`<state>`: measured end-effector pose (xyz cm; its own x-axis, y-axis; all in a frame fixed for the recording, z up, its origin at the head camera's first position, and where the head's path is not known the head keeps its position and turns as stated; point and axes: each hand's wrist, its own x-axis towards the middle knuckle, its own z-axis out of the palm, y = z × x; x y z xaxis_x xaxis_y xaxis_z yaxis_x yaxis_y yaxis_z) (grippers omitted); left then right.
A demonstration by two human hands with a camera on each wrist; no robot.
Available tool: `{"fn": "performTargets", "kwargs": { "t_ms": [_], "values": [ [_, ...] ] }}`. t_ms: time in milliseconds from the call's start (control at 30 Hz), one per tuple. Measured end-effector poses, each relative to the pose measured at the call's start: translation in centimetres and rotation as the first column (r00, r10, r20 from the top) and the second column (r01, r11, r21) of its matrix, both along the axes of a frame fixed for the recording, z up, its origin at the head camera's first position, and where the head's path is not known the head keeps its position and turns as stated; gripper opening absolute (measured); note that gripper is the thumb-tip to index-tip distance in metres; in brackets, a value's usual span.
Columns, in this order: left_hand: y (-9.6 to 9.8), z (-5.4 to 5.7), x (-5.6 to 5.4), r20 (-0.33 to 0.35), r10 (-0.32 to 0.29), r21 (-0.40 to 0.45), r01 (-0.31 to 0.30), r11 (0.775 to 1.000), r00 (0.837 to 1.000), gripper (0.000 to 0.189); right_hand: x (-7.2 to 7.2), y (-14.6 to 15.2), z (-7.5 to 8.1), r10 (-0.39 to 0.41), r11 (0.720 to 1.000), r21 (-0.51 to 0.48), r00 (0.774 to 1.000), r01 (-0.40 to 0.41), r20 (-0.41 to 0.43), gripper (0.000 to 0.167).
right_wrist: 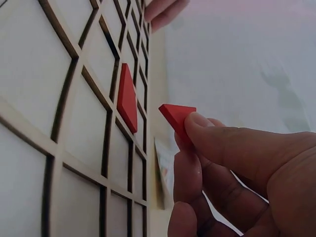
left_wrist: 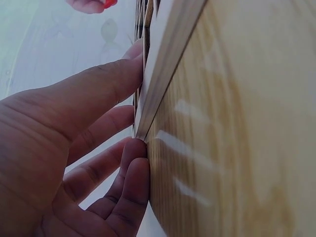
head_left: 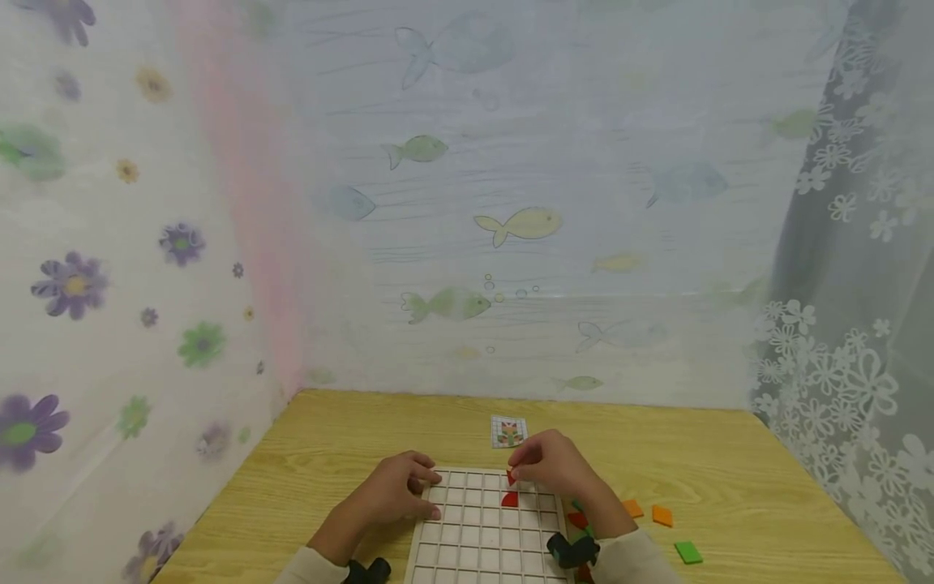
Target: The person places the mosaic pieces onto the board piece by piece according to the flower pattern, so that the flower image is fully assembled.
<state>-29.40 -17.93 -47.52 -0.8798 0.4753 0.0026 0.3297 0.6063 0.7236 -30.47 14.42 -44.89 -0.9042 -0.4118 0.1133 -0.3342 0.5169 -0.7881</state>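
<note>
Pinching a red tile [right_wrist: 177, 116], the right hand [head_left: 556, 465] holds it just beyond the red piece [head_left: 511, 500] on the gridded board [head_left: 470, 535], whose left edge the left hand's [head_left: 385, 495] parted fingers touch.

Red pieces [right_wrist: 127, 101] are contrasting with the pale cream grid board [head_left: 470, 535]; right of it, orange tiles [head_left: 662, 515] and a green tile [head_left: 688, 552] are colouring the yellow, wood-grained table [head_left: 350, 430]; behind it, a backdrop [head_left: 525, 105] is displaying fish [head_left: 534, 223] (green, yellow, bluish).

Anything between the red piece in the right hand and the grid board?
Nothing visible: right wrist view shows open space between the held piece and the grid board. A second red piece lies on the board nearby, not in the gap.
</note>
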Motion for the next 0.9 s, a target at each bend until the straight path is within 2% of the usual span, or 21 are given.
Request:
{"fn": "performTargets", "kwargs": {
  "t_ms": [300,633,900],
  "values": [
    [0.1,0.2,0.1,-0.006,-0.01,0.004,0.01,1.0,1.0,0.049,0.1,-1.0,-0.7,0.016,0.999,-0.041,1.0,-0.016,-0.005,0.009],
    [-0.6,0.0,0.1,-0.013,-0.004,0.004,0.004,1.0,1.0,0.049,0.4,-2.9,-1.0,-0.012,1.0,-0.001,1.0,0.012,-0.011,0.006],
    [-0.2,-0.3,-0.3,-0.021,-0.018,0.005,0.018,1.0,1.0,0.05,0.6,-3.1,-1.2,-0.003,0.999,0.052,1.0,0.005,-0.024,0.004]
  ]
}}
